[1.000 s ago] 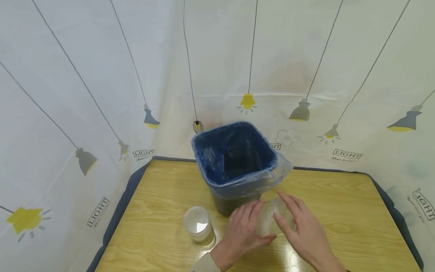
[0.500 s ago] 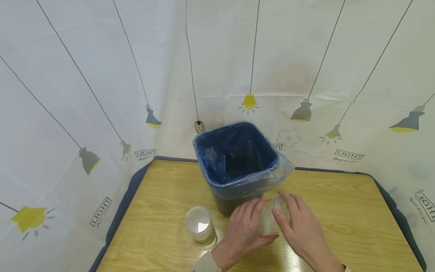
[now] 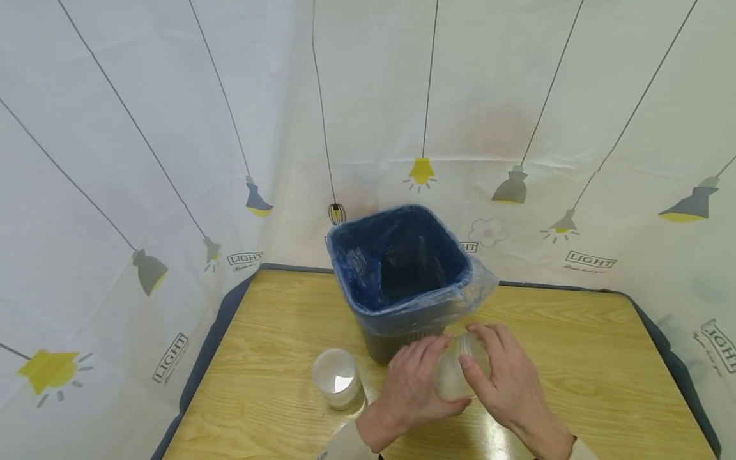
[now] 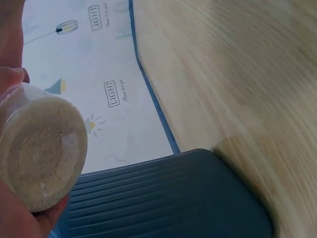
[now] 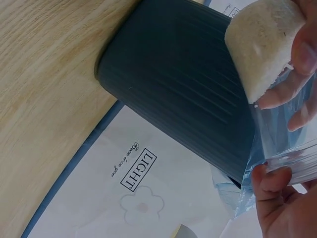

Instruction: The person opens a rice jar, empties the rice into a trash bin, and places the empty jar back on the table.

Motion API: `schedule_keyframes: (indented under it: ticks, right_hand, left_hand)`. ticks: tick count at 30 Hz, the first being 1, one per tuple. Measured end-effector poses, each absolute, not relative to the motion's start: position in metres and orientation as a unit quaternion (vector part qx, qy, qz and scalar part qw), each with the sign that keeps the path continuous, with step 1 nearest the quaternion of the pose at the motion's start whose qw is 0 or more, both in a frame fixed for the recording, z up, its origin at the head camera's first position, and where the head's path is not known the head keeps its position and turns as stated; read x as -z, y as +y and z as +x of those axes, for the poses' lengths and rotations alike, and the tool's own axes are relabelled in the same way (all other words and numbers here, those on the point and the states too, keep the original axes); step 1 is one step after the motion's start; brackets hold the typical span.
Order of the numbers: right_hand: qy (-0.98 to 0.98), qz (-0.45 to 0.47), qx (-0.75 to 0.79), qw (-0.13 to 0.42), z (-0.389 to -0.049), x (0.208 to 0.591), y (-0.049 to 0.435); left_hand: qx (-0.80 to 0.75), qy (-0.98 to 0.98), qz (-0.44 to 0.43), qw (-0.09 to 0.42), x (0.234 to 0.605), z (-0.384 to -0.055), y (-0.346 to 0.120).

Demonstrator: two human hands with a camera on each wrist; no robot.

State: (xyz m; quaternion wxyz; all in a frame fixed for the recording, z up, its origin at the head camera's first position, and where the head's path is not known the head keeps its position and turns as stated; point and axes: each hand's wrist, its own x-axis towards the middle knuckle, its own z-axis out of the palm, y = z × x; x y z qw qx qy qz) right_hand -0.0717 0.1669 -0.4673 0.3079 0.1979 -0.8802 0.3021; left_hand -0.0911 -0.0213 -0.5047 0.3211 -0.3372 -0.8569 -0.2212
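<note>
A clear jar (image 3: 451,377) with pale, grainy contents (image 5: 262,47) is tilted on its side in front of the bin. My left hand (image 3: 413,383) wraps round its body near the base; the jar's bottom (image 4: 44,148) faces the left wrist camera. At the other end, the fingers and thumb of my right hand (image 3: 508,383) grip the ridged clear lid or neck (image 5: 294,161); I cannot tell whether the two are apart. A second clear jar (image 3: 336,380) stands upright on the table, left of my left hand.
A dark blue bin (image 3: 374,322) lined with a translucent blue bag (image 3: 480,284) stands just beyond my hands. The wood-grain table (image 3: 270,326) reaches a pale cloth (image 3: 368,96) printed with hanging lamps at the back and sides.
My right hand has turned slightly at the wrist on the jar's end, and more of its sleeve shows. My left hand keeps its grip; the bin and the second jar stay put.
</note>
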Motion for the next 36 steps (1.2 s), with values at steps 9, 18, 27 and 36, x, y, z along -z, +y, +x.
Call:
schedule_keyframes:
  ticks: [9, 18, 27, 36]
  right_hand:
    - [-0.873, 0.223, -0.3, 0.313, -0.076, 0.471, 0.168]
    - [-0.868, 0.247, -0.303, 0.306, -0.079, 0.475, 0.17]
    - [-0.852, 0.279, -0.298, 0.327, -0.082, 0.475, 0.171]
    - [-0.828, 0.302, -0.28, 0.38, -0.085, 0.475, 0.167]
  left_hand:
    - [0.234, -0.866, -0.339, 0.284, 0.5, -0.091, -0.024]
    - [0.249, -0.875, -0.341, 0.237, 0.499, -0.09, -0.027]
    - [0.254, -0.884, -0.343, 0.191, 0.499, -0.09, -0.03]
    - [0.277, -0.879, -0.356, 0.158, 0.495, -0.091, -0.034]
